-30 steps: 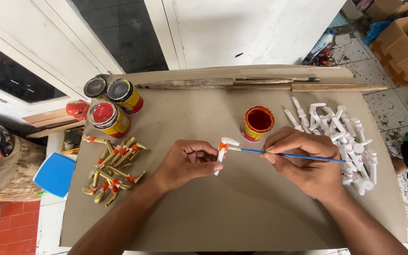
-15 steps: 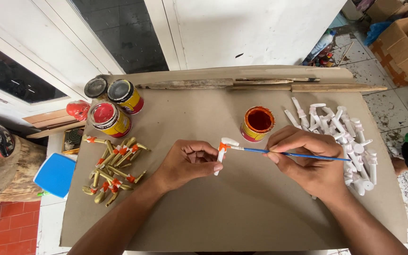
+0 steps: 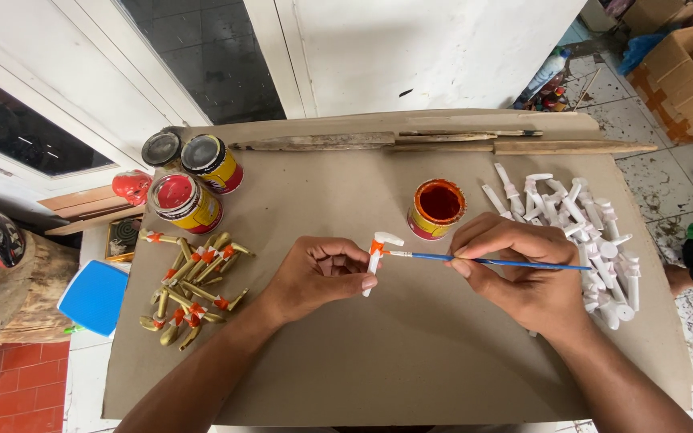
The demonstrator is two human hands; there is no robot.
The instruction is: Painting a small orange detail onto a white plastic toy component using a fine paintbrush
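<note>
My left hand (image 3: 318,277) pinches a small white T-shaped piece (image 3: 377,252) with an orange band near its top, held upright over the brown board (image 3: 411,353). My right hand (image 3: 515,273) grips a thin blue paintbrush (image 3: 491,261) like a pen, its tip touching the orange band. An open tin of orange-red paint (image 3: 436,208) stands just behind the hands. A heap of unpainted white pieces (image 3: 587,232) lies to the right. A pile of gold pieces with orange bands (image 3: 190,289) lies to the left.
Two paint tins (image 3: 194,188) and a loose lid (image 3: 160,147) stand at the board's back left. Long wooden sticks (image 3: 443,144) lie along the far edge. A blue stool (image 3: 94,297) sits off the left side; cardboard boxes (image 3: 683,68) are at top right.
Almost nothing has changed; my right hand has shifted the brush only slightly against the orange band, and my left hand keeps the piece in place.
</note>
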